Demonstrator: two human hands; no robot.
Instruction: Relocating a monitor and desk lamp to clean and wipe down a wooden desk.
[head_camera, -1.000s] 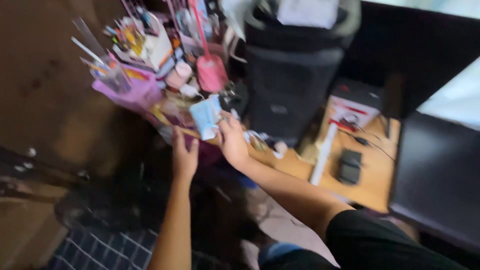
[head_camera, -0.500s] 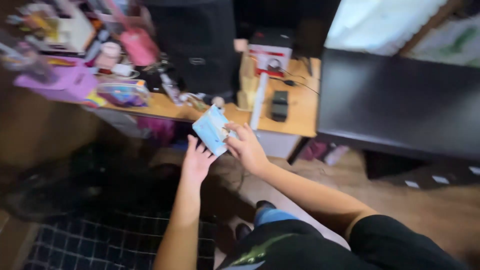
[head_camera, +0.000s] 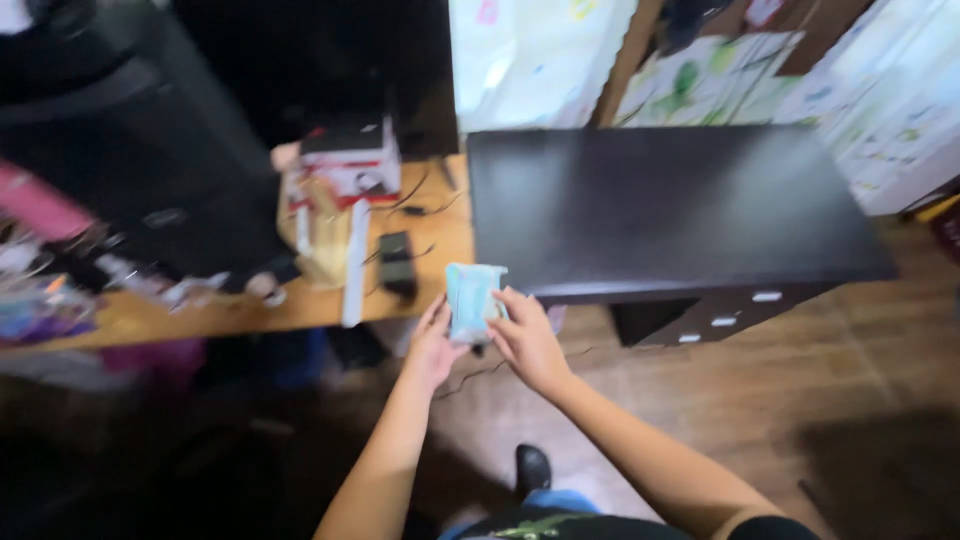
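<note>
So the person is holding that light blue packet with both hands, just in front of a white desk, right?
Not quite: the desk is dark, nearly black, not white, as the head view shows. The rest holds: the left hand and the right hand both hold the light blue packet just in front of it.

Two hands, left hand (head_camera: 432, 350) and right hand (head_camera: 527, 340), are sharing one pale blue packet (head_camera: 470, 301); one dark desk (head_camera: 680, 200) and one wooden table (head_camera: 300, 300) are standing nearby.
</note>
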